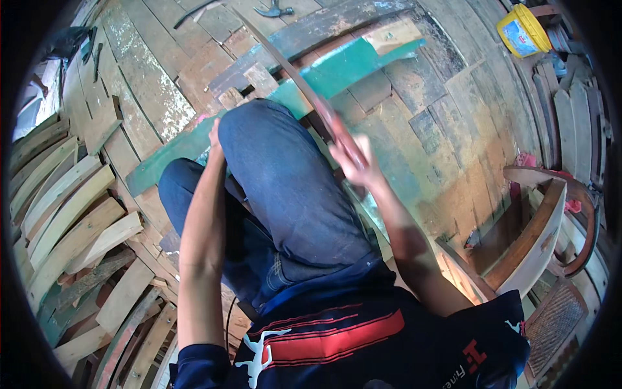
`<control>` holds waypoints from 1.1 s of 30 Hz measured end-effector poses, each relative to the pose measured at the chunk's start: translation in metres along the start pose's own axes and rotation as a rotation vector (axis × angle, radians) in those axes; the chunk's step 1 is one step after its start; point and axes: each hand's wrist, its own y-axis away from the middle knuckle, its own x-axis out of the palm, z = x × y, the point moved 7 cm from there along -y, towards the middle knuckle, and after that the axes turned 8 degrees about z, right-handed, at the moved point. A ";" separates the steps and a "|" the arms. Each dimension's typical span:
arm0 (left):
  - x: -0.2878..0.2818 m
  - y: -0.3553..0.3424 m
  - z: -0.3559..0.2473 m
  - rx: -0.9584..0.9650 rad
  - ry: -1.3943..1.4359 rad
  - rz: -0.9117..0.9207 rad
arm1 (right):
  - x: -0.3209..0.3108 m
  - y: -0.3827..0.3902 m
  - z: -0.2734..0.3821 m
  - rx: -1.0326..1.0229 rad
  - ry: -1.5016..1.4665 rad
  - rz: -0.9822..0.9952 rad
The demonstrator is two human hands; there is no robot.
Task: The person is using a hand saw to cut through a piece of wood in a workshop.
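My right hand [357, 162] is closed round the reddish handle of a long, thin-bladed tool [291, 71]. The blade slants up and to the left over the boards; seen nearly edge-on, its exact kind is unclear. My left hand [216, 135] is beside my raised knee, close to a long green board [340, 68]. The knee hides most of its fingers, so I cannot tell whether it grips anything. Part of the green board runs behind my legs toward the lower left. Small wood blocks [260, 79] lie near its middle.
A claw hammer [273, 9] lies at the far edge. Curved wooden pieces [71, 214] are stacked on the left. A yellow bucket [523, 31] stands far right, with upright slats [573, 126] below it. Nearer on the right is a curved wooden frame [531, 240]. Planks form the floor [466, 129].
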 end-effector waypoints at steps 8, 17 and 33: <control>0.002 0.013 0.020 -0.046 0.015 -0.040 | -0.013 0.086 0.058 0.066 0.153 0.128; 0.012 0.011 0.039 -0.017 0.053 -0.021 | 0.005 0.038 0.022 0.012 0.027 0.083; 0.026 0.006 0.080 -0.059 0.128 -0.057 | 0.004 0.056 0.032 0.013 0.034 0.078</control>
